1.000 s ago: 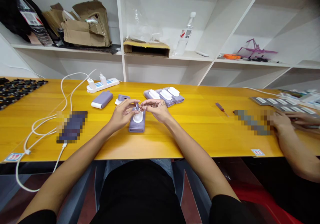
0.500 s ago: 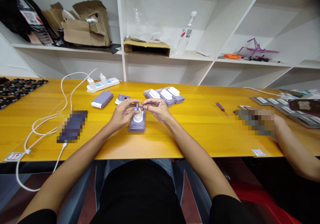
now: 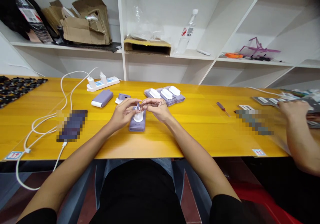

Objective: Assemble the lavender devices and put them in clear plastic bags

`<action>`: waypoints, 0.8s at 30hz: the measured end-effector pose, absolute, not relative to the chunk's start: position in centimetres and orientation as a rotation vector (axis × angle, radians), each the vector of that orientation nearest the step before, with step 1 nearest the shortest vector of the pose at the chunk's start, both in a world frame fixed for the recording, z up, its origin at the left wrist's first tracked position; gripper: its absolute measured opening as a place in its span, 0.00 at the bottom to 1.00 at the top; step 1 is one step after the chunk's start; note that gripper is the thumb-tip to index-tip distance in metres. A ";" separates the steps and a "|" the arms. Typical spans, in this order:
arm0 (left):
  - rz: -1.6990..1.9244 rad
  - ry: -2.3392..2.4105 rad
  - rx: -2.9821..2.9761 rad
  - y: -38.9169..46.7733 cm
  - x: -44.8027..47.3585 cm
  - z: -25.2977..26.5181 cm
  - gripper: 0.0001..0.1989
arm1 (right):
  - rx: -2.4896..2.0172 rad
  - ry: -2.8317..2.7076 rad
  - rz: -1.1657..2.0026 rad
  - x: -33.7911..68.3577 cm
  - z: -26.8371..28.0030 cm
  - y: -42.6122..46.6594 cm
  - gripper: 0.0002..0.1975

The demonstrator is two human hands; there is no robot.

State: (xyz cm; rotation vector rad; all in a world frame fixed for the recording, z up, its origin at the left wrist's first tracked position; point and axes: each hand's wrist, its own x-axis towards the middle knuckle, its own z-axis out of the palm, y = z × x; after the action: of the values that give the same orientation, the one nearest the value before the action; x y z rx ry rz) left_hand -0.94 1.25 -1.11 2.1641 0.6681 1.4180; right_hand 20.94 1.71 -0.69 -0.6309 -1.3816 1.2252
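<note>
In the middle of the table lies a purple box-shaped device [image 3: 137, 128] with a white oval piece [image 3: 138, 116] on top. Over it, my left hand [image 3: 123, 114] pinches a small purple part [image 3: 138, 106] held upright. My right hand [image 3: 158, 109] meets it from the other side, fingertips closed on the end of a thin dark looped wire [image 3: 160, 102] that trails across the back of the hand. How wire and part touch is hidden by the fingers. Behind my left hand is another purple piece with a white base [image 3: 122, 98].
Several similar purple devices with white ovals [image 3: 166, 93] sit behind my right hand. One purple and white device [image 3: 102, 98] lies left, near a power strip [image 3: 103, 84]. A blurred-out phone [image 3: 72, 125], a cable and a screwdriver [image 3: 222, 108] are on the table. A co-worker's hand [image 3: 293, 111] is at right.
My hands keep nearly the same pose above the device. At the right, the co-worker's hand has moved away from the blurred object to the grey trays.
</note>
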 end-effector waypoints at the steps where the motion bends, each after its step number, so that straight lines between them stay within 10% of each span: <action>1: 1.420 0.671 2.169 1.3 -0.9 -1.1 0.18 | -0.646 -1.380 1.228 21.0 -0.7 1.7 0.14; 24: 1.537 0.619 2.096 1.7 -0.9 -1.7 0.21 | -0.684 -1.409 1.091 20.4 -1.2 1.7 0.12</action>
State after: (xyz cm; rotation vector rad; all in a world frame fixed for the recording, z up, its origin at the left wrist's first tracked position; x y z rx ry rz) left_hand -0.89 1.74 -1.73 2.0960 0.6187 1.5370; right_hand 20.35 1.73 -1.25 -0.6837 -1.4092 1.0905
